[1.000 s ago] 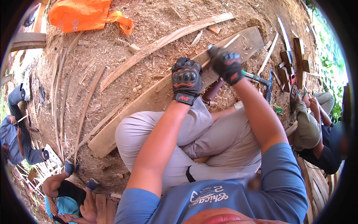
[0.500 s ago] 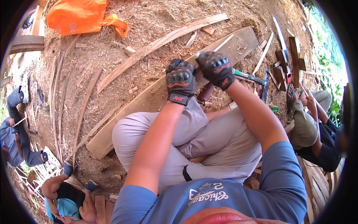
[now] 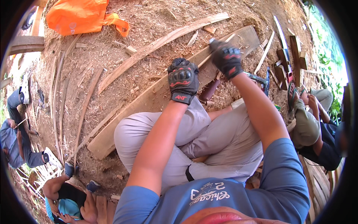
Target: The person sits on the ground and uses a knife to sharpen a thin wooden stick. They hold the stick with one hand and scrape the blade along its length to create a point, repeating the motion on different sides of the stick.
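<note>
My left hand (image 3: pixel 183 79), in a black glove with red trim, is closed in a fist over a long wooden plank (image 3: pixel 123 128). A thin wooden strip (image 3: pixel 203 62) runs out from under its fingers along the plank toward the upper right. My right hand (image 3: pixel 226 59), gloved alike, is closed above the plank's far part. A small grey end (image 3: pixel 212 40) sticks out of that fist; the rest of the tool is hidden and its kind does not show. Beneath the right wrist lies a brown cylinder-like piece (image 3: pixel 209 90).
A hammer (image 3: pixel 266 83) lies right of my right forearm, near a handsaw (image 3: pixel 282 41) and wood blocks (image 3: pixel 295 56). A curved slat (image 3: pixel 149 48) and an orange bag (image 3: pixel 78 16) lie beyond. Shavings cover the ground. Other people sit at left and right.
My right hand has moved to the right, away from my left hand, along the strip. The left hand stays closed in nearly the same place.
</note>
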`<move>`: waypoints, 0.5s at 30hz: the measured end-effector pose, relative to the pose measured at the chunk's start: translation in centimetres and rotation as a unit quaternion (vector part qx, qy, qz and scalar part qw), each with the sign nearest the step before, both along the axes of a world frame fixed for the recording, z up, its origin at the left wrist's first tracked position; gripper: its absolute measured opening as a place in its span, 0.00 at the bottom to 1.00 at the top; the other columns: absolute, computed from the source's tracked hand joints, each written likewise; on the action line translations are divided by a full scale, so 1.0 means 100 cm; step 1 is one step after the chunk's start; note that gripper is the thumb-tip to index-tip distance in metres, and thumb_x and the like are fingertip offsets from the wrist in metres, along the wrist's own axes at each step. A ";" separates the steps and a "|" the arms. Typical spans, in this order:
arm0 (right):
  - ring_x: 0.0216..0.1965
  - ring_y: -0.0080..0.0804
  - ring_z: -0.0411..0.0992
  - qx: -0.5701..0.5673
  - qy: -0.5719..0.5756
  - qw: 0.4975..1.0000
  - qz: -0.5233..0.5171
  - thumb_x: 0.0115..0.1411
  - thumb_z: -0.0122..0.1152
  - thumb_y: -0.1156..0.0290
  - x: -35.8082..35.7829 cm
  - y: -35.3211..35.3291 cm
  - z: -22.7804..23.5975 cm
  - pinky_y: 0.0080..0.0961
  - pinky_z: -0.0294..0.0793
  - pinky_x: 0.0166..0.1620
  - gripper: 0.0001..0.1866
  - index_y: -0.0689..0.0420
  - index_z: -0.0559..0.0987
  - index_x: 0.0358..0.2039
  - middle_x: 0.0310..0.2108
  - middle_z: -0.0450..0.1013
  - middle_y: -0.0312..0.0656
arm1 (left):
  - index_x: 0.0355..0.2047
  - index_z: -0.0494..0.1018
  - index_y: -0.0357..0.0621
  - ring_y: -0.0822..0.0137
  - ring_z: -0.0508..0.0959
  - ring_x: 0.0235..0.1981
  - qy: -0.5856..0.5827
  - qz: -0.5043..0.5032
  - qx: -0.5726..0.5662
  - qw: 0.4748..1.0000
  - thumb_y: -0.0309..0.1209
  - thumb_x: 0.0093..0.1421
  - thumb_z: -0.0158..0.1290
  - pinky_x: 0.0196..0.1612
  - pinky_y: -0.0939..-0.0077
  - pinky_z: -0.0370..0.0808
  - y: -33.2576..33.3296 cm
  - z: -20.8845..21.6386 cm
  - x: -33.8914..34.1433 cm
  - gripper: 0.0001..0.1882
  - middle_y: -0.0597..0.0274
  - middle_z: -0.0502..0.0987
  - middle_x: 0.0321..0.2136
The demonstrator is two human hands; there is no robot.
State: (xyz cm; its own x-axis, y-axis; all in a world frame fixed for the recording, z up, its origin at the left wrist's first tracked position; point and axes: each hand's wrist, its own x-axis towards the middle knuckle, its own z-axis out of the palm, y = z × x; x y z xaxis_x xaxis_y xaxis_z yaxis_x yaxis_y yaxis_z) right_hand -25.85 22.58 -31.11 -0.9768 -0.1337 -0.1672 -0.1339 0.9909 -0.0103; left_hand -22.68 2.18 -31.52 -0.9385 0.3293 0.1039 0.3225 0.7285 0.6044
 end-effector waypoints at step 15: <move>0.33 0.48 0.83 -0.032 -0.002 0.994 -0.101 0.67 0.50 0.64 -0.009 0.043 -0.010 0.46 0.79 0.33 0.12 0.49 0.82 0.35 0.31 0.83 0.48 | 0.25 0.86 0.57 0.52 0.80 0.44 -0.053 0.021 0.043 0.997 0.33 0.51 0.64 0.51 0.55 0.76 0.002 -0.008 -0.001 0.02 0.59 0.84 0.31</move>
State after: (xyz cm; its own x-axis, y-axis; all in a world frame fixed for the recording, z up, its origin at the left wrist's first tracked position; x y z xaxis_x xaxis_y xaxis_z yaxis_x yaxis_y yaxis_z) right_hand -26.73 26.87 -32.16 -0.9843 0.0545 -0.1680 0.0679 0.9949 -0.0750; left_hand -22.77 2.37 -32.28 -0.9584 0.2840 0.0306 0.2247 0.6835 0.6945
